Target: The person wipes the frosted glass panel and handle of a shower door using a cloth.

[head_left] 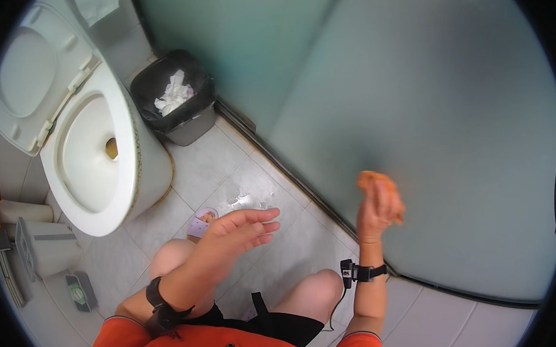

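Note:
My right hand (380,210) is closed round an orange cloth (374,177) and presses it to the frosted glass door (455,157). Parts of the cloth stick out above the fingers and beside the palm. My left hand (240,231) hovers over the tiled floor between my knees and the glass, fingers stretched out and holding nothing. Black straps sit on both wrists, and a small black device with a cable hangs from the right one.
A white toilet (137,166) with its lid up stands at left. Beside it is a grey bin (192,129) lined with a black bag and holding crumpled tissue. A dark metal track (290,179) edges the glass. Water glistens on the floor tiles (249,191). Boxes (51,249) stand at lower left.

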`<state>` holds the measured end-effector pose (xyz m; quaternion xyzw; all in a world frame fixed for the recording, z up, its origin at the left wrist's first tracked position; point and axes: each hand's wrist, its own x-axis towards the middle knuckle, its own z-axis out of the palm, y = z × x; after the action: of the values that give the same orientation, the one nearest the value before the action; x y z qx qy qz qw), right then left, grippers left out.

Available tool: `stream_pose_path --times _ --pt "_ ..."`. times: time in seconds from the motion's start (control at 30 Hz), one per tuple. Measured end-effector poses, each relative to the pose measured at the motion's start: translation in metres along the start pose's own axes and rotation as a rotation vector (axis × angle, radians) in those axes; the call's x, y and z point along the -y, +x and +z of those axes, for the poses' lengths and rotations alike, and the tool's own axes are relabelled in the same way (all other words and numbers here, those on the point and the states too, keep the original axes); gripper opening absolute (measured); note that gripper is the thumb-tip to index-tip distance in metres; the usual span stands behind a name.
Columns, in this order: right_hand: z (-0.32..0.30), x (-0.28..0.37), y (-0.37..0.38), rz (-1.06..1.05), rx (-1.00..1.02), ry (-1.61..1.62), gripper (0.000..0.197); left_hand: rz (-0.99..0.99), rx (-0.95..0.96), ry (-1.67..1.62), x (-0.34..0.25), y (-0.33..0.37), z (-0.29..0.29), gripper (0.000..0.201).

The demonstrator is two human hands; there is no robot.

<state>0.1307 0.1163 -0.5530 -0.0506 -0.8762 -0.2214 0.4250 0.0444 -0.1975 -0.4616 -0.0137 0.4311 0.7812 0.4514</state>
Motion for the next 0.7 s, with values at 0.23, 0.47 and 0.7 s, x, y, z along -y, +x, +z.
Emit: stream_pose_path --times 0.23,0.47,0.7 --pt "0.053 0.049 0.005 -0.347 0.622 0.369 0.027 0.009 0.030 -0.047 0.005 -0.003 -0.013 0.028" --pt "0.019 0.067 0.172 -0.127 0.031 0.367 0.040 -0.056 0.105 -0.020 0.009 0.002 -0.005 0.030" --pt "0.011 0.098 0.260 -0.095 -0.268 0.302 0.041 -0.011 0.102 -0.073 0.002 -0.002 -0.020 0.031"
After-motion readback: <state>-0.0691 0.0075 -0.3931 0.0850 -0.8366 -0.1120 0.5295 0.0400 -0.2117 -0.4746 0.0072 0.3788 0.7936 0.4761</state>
